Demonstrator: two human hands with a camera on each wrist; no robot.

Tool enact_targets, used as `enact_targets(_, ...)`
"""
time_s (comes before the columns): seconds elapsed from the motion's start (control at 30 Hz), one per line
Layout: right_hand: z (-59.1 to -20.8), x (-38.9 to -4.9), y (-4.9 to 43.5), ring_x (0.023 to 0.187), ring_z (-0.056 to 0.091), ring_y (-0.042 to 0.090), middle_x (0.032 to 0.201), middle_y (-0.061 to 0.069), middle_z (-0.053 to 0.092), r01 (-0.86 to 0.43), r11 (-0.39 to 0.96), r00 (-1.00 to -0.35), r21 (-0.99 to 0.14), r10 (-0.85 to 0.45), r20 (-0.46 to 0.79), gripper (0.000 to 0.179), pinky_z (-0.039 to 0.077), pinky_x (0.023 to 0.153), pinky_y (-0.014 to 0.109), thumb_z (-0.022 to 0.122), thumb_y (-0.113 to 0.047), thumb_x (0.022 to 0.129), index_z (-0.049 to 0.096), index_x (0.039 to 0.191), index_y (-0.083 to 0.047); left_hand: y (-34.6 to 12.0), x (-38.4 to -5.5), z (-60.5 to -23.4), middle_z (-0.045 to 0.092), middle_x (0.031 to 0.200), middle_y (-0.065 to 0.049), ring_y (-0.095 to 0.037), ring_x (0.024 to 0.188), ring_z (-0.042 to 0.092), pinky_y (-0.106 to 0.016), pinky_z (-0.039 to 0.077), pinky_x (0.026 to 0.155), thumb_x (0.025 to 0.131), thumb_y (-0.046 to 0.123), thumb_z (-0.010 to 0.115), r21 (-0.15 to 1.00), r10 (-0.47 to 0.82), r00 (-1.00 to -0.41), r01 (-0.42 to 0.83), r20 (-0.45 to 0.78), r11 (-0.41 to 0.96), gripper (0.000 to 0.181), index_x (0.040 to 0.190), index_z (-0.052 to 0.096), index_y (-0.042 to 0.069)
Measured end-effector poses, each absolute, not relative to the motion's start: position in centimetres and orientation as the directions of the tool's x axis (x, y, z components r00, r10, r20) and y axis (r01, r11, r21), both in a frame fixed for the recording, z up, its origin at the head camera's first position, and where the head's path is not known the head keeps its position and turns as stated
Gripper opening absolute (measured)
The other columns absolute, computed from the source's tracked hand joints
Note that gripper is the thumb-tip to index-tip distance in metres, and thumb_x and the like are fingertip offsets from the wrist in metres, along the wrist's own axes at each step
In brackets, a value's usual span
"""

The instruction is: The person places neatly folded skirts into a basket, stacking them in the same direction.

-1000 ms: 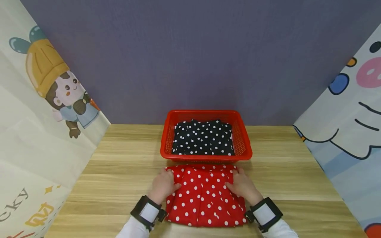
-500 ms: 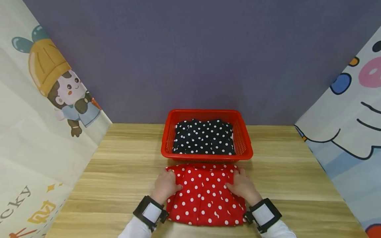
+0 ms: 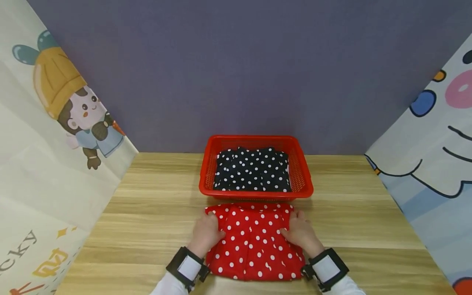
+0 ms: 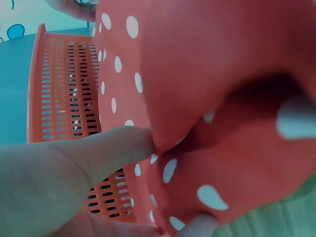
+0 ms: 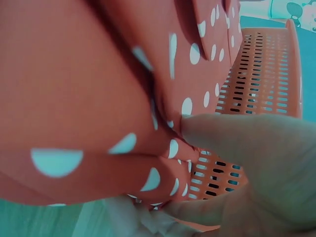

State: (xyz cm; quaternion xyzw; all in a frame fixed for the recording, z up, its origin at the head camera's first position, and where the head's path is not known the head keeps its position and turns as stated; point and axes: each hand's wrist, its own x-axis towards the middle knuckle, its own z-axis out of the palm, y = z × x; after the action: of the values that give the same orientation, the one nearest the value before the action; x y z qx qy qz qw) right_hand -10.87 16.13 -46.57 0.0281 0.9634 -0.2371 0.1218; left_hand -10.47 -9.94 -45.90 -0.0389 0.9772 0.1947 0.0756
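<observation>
A folded piece of red cloth with white polka dots (image 3: 254, 246) lies on the table in the head view, in front of a red basket (image 3: 206, 176). My left hand (image 3: 206, 233) pinches its left side. In the left wrist view the thumb (image 4: 113, 148) presses on top while fingertips (image 4: 200, 226) show under the lower edge. On the opposite side my right hand (image 3: 301, 232) grips the cloth the same way, its thumb (image 5: 217, 131) above and fingers (image 5: 197, 211) below in the right wrist view. Folds bulge near both thumbs.
Inside the basket lies a folded black cloth with white dots (image 3: 254, 172). The basket's near rim stands just beyond the red cloth's far edge. Wood-grain table (image 3: 147, 221) extends to both sides. A grey-blue wall (image 3: 250, 73) rises behind, with cartoon-printed sheets at left and right.
</observation>
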Motion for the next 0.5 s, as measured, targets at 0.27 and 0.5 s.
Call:
enact_targets(0.27,-46.81,-10.79,15.91,0.082,0.052,0.03,0.106,0.025,0.04,0.104,0.862,-0.973,-0.496,-0.015,-0.231,0.069,0.054,0.068,0.042,0.073,-0.013,0.075,0.032,0.124,0.014,-9.29,-10.54,-46.15,0.058,0.089,-0.018,-0.024,0.07,0.056,-0.039,0.055,0.064,0.061,0.012,0.083,0.413,-0.034,-0.993,-0.077,-0.111,0.907,0.055,0.103,0.054,-0.009)
enact_targets(0.5,-47.25,-10.67,15.89,0.078,0.055,0.028,0.102,0.023,0.042,0.135,0.833,-0.968,-0.536,-0.006,-0.253,0.064,0.055,0.066,0.041,0.069,-0.011,0.077,0.029,0.122,0.011,-9.3,-10.36,-46.21,0.058,0.083,-0.016,-0.022,0.065,0.056,-0.037,0.054,0.062,0.065,0.006,0.079,0.458,-0.006,-0.994,-0.056,-0.111,0.887,0.042,0.096,0.056,-0.007)
